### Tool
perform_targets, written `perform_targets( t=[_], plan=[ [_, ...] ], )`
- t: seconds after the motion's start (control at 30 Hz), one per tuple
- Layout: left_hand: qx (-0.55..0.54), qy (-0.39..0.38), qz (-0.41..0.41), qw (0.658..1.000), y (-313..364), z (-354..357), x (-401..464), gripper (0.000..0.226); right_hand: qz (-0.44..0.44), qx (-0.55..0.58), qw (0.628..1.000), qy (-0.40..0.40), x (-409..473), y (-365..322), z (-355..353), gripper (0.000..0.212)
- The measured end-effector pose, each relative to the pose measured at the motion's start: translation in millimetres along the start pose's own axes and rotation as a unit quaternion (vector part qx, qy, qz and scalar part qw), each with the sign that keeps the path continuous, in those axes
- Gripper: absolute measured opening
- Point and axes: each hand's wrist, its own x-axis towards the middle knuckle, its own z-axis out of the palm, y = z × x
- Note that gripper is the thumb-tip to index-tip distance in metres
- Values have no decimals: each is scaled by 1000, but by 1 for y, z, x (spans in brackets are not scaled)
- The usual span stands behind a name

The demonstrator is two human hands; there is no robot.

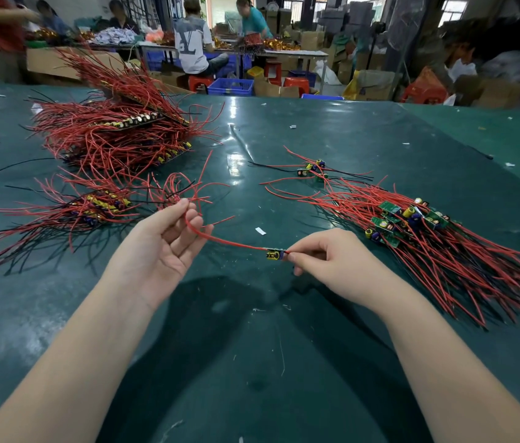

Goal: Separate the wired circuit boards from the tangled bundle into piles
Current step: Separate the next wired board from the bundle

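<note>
Setting: Workshop floor, with a dark green table cover (252, 362) in the foreground; people sit at benches far behind, among cartons, blue crates and red stools.

Right hand (332, 260): thumb and fingertips pinch one small circuit board (274, 254) by its near end, held just above the table at centre.

Left hand (162, 244): palm up, fingers loosely curled around the board's red wires (220, 239), which run from the board up through the fingers and fan out beyond them.

Tangled bundle (92, 206): lies to the left, just beyond the left hand, red and black leads splayed toward the near edge.

Large stack (118, 132): boards and wires heaped at far left.

Sorted pile (412, 225): green boards with their leads trailing to the near right, beside the right hand.

Small group (313, 167): a few boards at centre-right, farther off.

Stage: one board appears drawn free of the tangle and on its way toward a pile.

Risk: the fanned wire ends hang close to the tangled bundle; if they are snagged on it, a pull could drag more boards along or strain the joints at the board. The narrow pinch could also slip.
</note>
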Motion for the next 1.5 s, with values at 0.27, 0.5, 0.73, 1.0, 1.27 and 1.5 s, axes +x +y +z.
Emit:
perform_targets(
  t=[0.27, 0.5, 0.73, 1.0, 1.27, 1.5],
  plan=[
    [-24, 2, 27, 999, 1, 3, 3, 22, -2, 22, 1000, -6, 0, 1, -1, 17],
    [-37, 6, 104, 994, 2, 0, 6, 15, 17, 151, 983, -105, -3, -6, 1, 18],
    [-13, -16, 117, 993, 1, 0, 6, 16, 25, 205, 968, -144, -5, -8, 0, 20],
    [57, -84, 143, 984, -3, 2, -1, 18, 28, 219, 965, -140, -4, -8, 0, 20],
    [107, -112, 131, 979, -11, 6, -7, 22, 22, 246, 957, -151, -5, -10, 0, 21],
    [133, -111, 111, 979, -13, 7, -10, 18, 5, 272, 947, -171, -7, -11, -1, 18]
  ],
)
